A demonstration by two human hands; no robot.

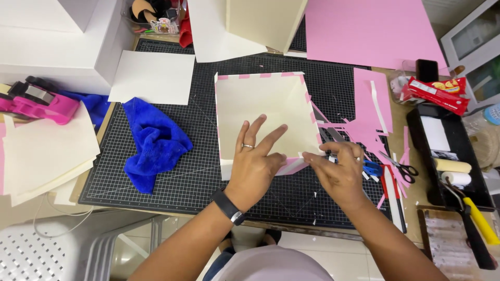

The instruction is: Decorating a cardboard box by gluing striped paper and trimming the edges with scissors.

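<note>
— Cream card box (260,101), open top, pink strips along its rim. Where does it sit?

— On the black gridded mat (156,182), mid-worktop, near wall facing the person.

— Left hand (255,161)?

— Flat on the box's near wall, fingers (258,130) spread and reaching over the edge into the inside. Pressing, not gripping. Ring on one finger, dark band at the wrist.

— Right hand (341,174)?

— At the box's near right corner. Fingers (317,158) loosely curled, tips pinched on a pink strip (292,165) that lies along the bottom edge of that wall. Ring here too.

— Just beside the hands?

— Pink paper offcuts (364,132) scattered right of the box, touching the mat edge. Scissors (398,166) lie among them, and something blue (372,169) by the right hand; cannot tell what it is.

— Farther left?

— Blue cloth (153,143), crumpled on the mat, apart from the box. White sheet (153,75) above it. Pink tape dispenser (39,104) at the far left, on cream sheets (47,151).

— Farther right?

— Black tray (416,135) with a small roller (453,166) in it. Red packet (437,93) above the tray. Yellow-handled tool (479,218) below.

— Top of view?

— Big pink sheet (370,31), and a second cream box (265,23) standing behind the first.
</note>
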